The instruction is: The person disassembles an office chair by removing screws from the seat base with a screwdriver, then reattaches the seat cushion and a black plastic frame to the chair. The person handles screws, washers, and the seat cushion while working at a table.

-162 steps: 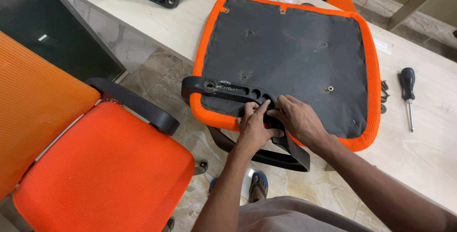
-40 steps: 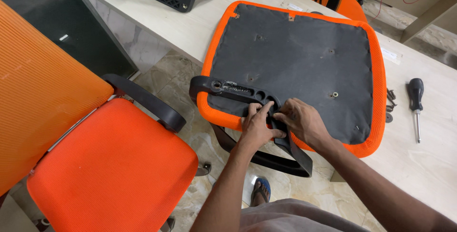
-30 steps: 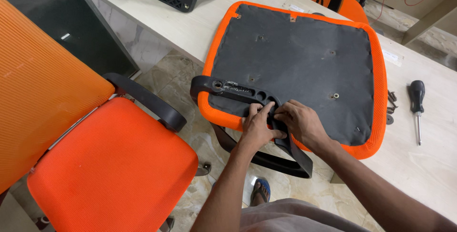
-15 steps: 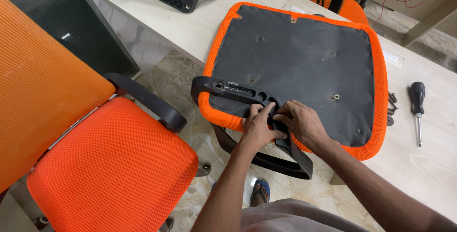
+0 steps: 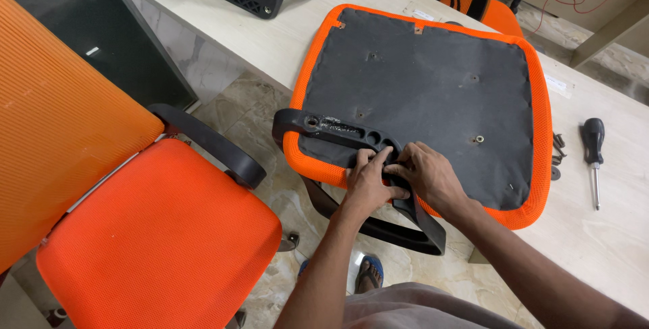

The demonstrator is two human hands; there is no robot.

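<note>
Two small white label strips on table (image 5: 270,38) — one (image 5: 424,14) beyond seat, one (image 5: 556,84) right.

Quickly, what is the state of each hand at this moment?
Left hand: fingers bent, pressing on the black armrest bracket at the seat edge.
Right hand: fingertips closed on the same bracket; what they pinch cannot be told.

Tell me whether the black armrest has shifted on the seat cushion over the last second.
No. The black armrest lies across the same near-left edge of the upturned seat cushion, both hands on it; everything drifts together, so the camera moved.
</note>
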